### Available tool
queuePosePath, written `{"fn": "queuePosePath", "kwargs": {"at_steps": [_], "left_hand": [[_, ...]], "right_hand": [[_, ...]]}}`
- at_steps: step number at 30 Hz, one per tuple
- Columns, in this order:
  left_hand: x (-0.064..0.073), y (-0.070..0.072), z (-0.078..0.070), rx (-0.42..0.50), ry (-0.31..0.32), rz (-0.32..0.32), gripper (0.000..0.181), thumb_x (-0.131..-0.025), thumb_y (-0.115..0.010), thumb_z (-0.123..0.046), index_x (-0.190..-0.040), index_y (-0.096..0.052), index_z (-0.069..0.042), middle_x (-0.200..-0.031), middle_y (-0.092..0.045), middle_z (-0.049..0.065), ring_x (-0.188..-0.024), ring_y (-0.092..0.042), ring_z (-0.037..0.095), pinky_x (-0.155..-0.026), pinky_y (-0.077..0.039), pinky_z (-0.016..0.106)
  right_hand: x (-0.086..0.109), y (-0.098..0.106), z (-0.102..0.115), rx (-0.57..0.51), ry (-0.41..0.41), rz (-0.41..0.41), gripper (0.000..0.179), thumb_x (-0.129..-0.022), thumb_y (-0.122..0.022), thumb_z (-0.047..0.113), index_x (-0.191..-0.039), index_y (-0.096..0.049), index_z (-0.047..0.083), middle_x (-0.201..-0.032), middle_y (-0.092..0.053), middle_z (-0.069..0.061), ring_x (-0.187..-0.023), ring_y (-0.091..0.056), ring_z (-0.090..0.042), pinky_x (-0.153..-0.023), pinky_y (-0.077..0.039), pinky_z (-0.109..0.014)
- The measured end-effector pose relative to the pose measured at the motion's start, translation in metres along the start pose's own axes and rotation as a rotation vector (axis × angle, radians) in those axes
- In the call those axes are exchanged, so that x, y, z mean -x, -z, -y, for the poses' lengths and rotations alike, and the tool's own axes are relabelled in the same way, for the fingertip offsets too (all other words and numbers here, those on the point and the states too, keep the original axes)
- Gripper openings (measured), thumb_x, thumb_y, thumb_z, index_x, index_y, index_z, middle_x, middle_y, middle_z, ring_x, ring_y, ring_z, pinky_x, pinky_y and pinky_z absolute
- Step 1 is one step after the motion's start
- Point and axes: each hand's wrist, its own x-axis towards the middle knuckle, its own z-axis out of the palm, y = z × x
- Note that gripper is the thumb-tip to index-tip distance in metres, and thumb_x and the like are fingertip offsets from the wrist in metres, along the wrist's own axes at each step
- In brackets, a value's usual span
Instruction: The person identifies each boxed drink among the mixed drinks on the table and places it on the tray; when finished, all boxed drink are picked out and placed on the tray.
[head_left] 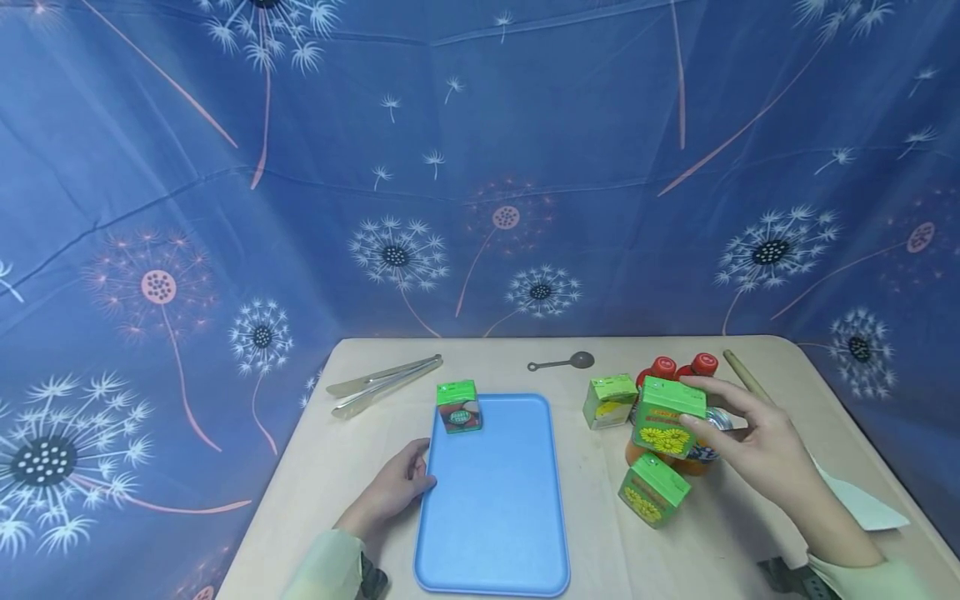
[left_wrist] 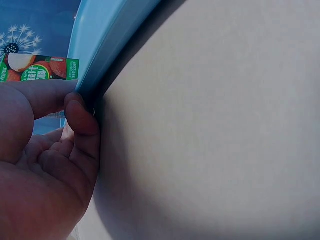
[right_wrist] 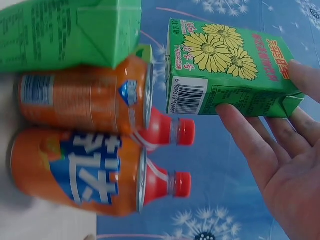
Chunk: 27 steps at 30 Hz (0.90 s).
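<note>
My left hand (head_left: 393, 487) pinches the left rim of a blue tray (head_left: 491, 508) between thumb and fingers. On the tray's far left corner stands a green lychee drink carton (head_left: 460, 408). My right hand (head_left: 768, 450) grips a green drink carton with yellow chrysanthemums (head_left: 667, 421), tilted in the air. Beneath it in the head view are orange soda cans (right_wrist: 80, 170), partly hidden by the carton and hand. A second chrysanthemum carton (head_left: 652, 492) stands in front of the cans. The right wrist view shows the held carton (right_wrist: 225, 70) above the can tops.
Two red-capped bottles (head_left: 703, 364) stand behind the cans, and a green and yellow carton (head_left: 609, 402) is to their left. Metal tongs (head_left: 382, 385) and a dark spoon (head_left: 562, 362) lie at the back. A wooden handle (head_left: 746, 375) and white paper (head_left: 862, 500) are at right.
</note>
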Motion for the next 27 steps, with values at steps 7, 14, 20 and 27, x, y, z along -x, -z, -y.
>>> {"fn": "queuePosePath", "kwargs": {"at_steps": [7,14,20,27], "left_hand": [[0.0,0.0,0.0,0.012,-0.003,0.004,0.067,-0.1,-0.069,-0.012,-0.156,-0.037,0.004,-0.089,-0.057,0.005,-0.077,-0.054,0.018,-0.064,-0.045,0.027],[0.0,0.0,0.0,-0.015,0.013,-0.002,0.066,-0.101,-0.069,-0.015,-0.157,-0.038,0.002,-0.09,-0.057,0.004,-0.078,-0.054,0.018,-0.067,-0.045,0.028],[-0.001,0.0,0.002,-0.038,0.025,-0.001,0.065,-0.102,-0.068,-0.017,-0.157,-0.038,0.001,-0.09,-0.057,0.003,-0.08,-0.054,0.018,-0.07,-0.045,0.03],[-0.003,-0.001,0.004,-0.034,0.027,-0.011,0.066,-0.101,-0.068,-0.016,-0.157,-0.038,0.001,-0.091,-0.057,0.003,-0.08,-0.055,0.019,-0.071,-0.046,0.03]], "right_hand": [[-0.003,-0.019,0.005,-0.035,0.05,0.013,0.055,-0.088,-0.083,-0.002,-0.138,-0.066,0.014,-0.121,-0.068,0.001,-0.098,-0.065,-0.004,-0.069,-0.056,-0.019],[-0.006,-0.036,0.012,-0.054,-0.002,0.053,0.056,-0.088,-0.085,0.005,-0.139,-0.066,0.018,-0.123,-0.07,-0.005,-0.098,-0.068,-0.005,-0.071,-0.058,-0.022],[-0.007,-0.048,0.014,-0.032,-0.037,0.092,0.055,-0.089,-0.085,0.014,-0.141,-0.065,0.02,-0.135,-0.065,-0.007,-0.101,-0.065,-0.003,-0.071,-0.058,-0.025],[-0.01,-0.067,0.014,-0.056,-0.072,0.143,0.052,-0.09,-0.085,0.018,-0.139,-0.065,0.021,-0.121,-0.068,-0.004,-0.096,-0.063,-0.018,-0.069,-0.058,-0.029]]}}
